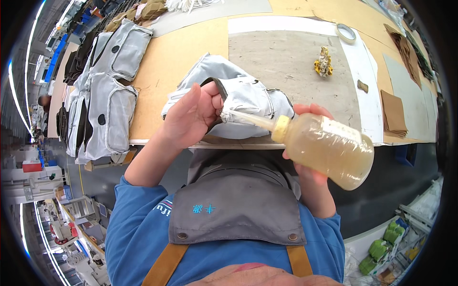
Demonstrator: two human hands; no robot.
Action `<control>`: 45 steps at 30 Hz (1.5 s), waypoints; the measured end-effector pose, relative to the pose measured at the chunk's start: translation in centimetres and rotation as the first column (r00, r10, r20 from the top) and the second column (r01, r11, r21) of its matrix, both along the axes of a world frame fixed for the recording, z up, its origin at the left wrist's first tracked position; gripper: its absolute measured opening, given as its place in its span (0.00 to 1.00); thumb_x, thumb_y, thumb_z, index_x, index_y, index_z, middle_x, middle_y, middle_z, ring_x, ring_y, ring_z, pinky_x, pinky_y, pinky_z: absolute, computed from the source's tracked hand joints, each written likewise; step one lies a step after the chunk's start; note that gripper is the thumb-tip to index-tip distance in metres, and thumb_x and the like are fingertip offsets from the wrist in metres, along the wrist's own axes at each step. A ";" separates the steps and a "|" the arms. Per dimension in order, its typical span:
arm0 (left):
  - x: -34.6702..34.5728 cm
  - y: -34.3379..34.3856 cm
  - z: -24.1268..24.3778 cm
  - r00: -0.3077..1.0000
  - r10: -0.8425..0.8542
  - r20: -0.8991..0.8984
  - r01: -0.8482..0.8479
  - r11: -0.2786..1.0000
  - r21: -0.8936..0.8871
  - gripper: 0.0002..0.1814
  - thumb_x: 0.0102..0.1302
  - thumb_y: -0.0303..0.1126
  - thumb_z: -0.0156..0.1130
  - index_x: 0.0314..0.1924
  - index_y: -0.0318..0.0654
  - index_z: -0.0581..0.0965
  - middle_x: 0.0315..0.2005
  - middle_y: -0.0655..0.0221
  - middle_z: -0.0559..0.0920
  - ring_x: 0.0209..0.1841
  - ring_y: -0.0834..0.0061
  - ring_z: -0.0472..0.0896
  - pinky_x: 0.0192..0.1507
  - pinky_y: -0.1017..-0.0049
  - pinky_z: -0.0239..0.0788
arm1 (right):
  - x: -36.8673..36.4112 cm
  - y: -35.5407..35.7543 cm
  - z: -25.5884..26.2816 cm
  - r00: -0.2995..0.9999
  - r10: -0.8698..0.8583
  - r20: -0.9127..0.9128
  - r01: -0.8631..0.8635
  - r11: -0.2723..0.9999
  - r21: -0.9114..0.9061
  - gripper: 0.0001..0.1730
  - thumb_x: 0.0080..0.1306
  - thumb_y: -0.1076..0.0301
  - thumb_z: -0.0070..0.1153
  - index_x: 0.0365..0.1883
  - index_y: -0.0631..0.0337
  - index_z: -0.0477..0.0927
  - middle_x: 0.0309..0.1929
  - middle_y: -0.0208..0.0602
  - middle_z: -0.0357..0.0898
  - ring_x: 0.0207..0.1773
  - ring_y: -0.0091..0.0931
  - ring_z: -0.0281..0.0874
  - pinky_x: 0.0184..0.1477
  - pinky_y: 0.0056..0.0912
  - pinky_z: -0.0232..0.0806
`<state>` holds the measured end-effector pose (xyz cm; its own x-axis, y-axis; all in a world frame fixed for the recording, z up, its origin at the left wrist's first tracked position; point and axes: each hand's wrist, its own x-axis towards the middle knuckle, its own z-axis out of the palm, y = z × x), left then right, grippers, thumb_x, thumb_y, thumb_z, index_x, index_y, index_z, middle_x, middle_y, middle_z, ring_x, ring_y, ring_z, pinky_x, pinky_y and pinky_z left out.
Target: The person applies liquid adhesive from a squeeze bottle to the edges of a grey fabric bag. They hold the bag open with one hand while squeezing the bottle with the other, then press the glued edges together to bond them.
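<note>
My left hand (189,116) holds a light grey, fabric-lined sewn piece (247,96) at its dark-edged opening, with the fingers curled in at the edge. The piece lies bunched at the front edge of the worktable. Tilted on its side in my right hand (310,174) is a translucent plastic squeeze bottle (331,153) of cloudy yellowish liquid. Its yellow collar (281,128) carries a long tapered nozzle (250,118). The nozzle tip meets the fabric's edge beside my left fingers; whether liquid comes out cannot be seen.
Similar grey lined pieces (111,89) are piled at the left. A tape roll (345,34), a yellow-crusted lump (323,62) and a small brown scrap (362,86) lie to the right. Folded brown pieces (393,112) sit near the right edge. Green bundles (378,248) are at lower right.
</note>
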<state>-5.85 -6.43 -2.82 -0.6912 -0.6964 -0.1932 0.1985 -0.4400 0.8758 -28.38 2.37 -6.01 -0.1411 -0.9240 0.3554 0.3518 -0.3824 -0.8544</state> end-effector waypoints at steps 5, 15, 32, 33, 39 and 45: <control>-0.4 0.4 -0.2 0.998 0.056 -0.038 -0.054 0.997 0.051 0.39 0.60 0.65 0.39 0.56 0.35 0.62 0.37 0.78 0.72 0.42 0.83 0.68 0.47 0.84 0.56 | -0.8 0.3 0.3 0.994 -0.009 -0.111 -0.010 0.985 -0.174 0.57 0.32 0.40 0.70 0.57 0.65 0.63 0.54 0.47 0.68 0.56 0.33 0.66 0.54 0.30 0.61; -0.7 0.5 0.1 0.998 0.063 -0.026 -0.062 0.996 0.061 0.40 0.60 0.65 0.39 0.58 0.35 0.61 0.37 0.77 0.71 0.43 0.82 0.68 0.48 0.83 0.55 | -1.8 0.6 0.0 0.983 -0.079 -0.167 0.042 0.976 -0.212 0.58 0.32 0.38 0.69 0.57 0.65 0.64 0.53 0.46 0.69 0.56 0.33 0.66 0.54 0.33 0.61; -0.5 0.3 -0.2 0.998 0.054 0.017 -0.055 0.995 0.084 0.34 0.61 0.63 0.40 0.52 0.40 0.65 0.33 0.80 0.71 0.37 0.83 0.67 0.43 0.82 0.54 | 0.4 0.2 -2.1 0.941 -0.084 0.327 0.069 0.996 0.056 0.66 0.34 0.28 0.60 0.61 0.68 0.53 0.58 0.50 0.62 0.26 0.20 0.72 0.22 0.13 0.67; -0.8 0.4 0.0 0.997 0.075 0.009 -0.075 0.992 0.098 0.34 0.61 0.63 0.40 0.52 0.40 0.65 0.33 0.80 0.71 0.38 0.83 0.67 0.44 0.82 0.54 | 0.3 0.3 -2.1 0.881 -0.053 0.469 0.024 0.997 0.069 0.65 0.35 0.29 0.60 0.62 0.67 0.53 0.58 0.48 0.62 0.24 0.19 0.70 0.21 0.13 0.66; -0.3 0.2 0.0 0.992 0.104 -0.072 -0.096 0.990 0.106 0.38 0.61 0.64 0.37 0.56 0.37 0.63 0.36 0.77 0.73 0.43 0.81 0.69 0.49 0.82 0.55 | 0.1 0.0 -1.9 0.788 0.044 0.615 -0.120 0.989 0.083 0.65 0.37 0.30 0.60 0.64 0.64 0.49 0.60 0.42 0.62 0.26 0.17 0.69 0.23 0.13 0.66; -0.5 0.0 0.4 0.988 0.148 -0.047 -0.142 0.982 0.124 0.38 0.62 0.64 0.38 0.56 0.36 0.64 0.36 0.79 0.74 0.42 0.83 0.70 0.49 0.82 0.56 | 0.2 0.4 -1.8 0.927 0.039 0.372 -0.043 0.999 0.003 0.70 0.32 0.29 0.61 0.62 0.70 0.47 0.58 0.52 0.60 0.40 0.24 0.76 0.26 0.13 0.72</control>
<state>-6.32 -6.38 -2.41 -0.5965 -0.7640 -0.2460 0.3146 -0.5045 0.8040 -28.15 2.81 -7.84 -0.2232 -0.9354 0.2742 0.6604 -0.3520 -0.6633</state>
